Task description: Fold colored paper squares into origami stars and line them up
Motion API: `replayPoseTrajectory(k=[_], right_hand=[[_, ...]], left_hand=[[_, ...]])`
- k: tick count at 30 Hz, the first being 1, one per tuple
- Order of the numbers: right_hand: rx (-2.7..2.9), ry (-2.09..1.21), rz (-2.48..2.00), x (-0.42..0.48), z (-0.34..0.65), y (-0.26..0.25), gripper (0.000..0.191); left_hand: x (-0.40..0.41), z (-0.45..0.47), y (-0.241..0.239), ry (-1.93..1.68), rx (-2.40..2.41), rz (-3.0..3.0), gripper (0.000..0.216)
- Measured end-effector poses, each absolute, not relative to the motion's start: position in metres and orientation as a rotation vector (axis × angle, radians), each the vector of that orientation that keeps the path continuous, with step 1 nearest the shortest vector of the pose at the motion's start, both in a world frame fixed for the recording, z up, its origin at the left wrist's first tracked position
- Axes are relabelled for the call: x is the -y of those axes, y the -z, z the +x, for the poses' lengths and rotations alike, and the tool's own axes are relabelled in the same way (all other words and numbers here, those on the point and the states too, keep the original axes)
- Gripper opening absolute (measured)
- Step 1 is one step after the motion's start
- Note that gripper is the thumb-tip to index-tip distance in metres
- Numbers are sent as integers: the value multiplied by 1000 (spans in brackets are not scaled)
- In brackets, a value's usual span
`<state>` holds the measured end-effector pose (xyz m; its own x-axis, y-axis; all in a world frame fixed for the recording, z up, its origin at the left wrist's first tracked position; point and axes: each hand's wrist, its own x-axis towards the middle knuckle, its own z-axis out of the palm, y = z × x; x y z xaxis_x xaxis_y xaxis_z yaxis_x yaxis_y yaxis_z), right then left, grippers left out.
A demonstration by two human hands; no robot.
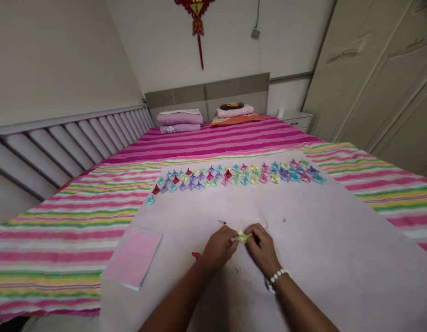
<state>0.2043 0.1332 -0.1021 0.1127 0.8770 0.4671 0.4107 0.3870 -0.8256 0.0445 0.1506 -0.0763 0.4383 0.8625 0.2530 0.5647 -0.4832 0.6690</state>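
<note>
Between my two hands is a small yellow folded-paper piece [242, 237], held up over the pale board. My left hand [218, 246] pinches its left end between thumb and fingers. On the other side my right hand [262, 245] grips the right end, its fingers curled; a white bead bracelet [280, 275] circles that wrist. Beyond the hands, several small folded-paper pieces [228, 174] in blue, purple, red, green, pink and yellow stand in rows along the far edge of the board. A stack of pink and pale blue paper sheets [133, 258] lies to the left.
The pale board [320, 240] lies on a bed with a striped cover [61, 230]. Red scraps [196, 255] lie near my left forearm. Folded bedding [180, 121] sits by the headboard [186, 96]. A slatted rail [78, 138] runs along the left, a wardrobe [382, 78] along the right.
</note>
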Motion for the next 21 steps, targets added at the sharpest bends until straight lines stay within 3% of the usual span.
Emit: replayPoseTrajectory(k=[9, 21], right_hand=[[1491, -445, -1179, -129, 208, 100, 23], [1494, -450, -1237, -131, 210, 107, 14]], left_hand=[[-152, 27, 54, -806, -1261, 2241, 14], [-222, -143, 27, -973, -2156, 1938, 20]])
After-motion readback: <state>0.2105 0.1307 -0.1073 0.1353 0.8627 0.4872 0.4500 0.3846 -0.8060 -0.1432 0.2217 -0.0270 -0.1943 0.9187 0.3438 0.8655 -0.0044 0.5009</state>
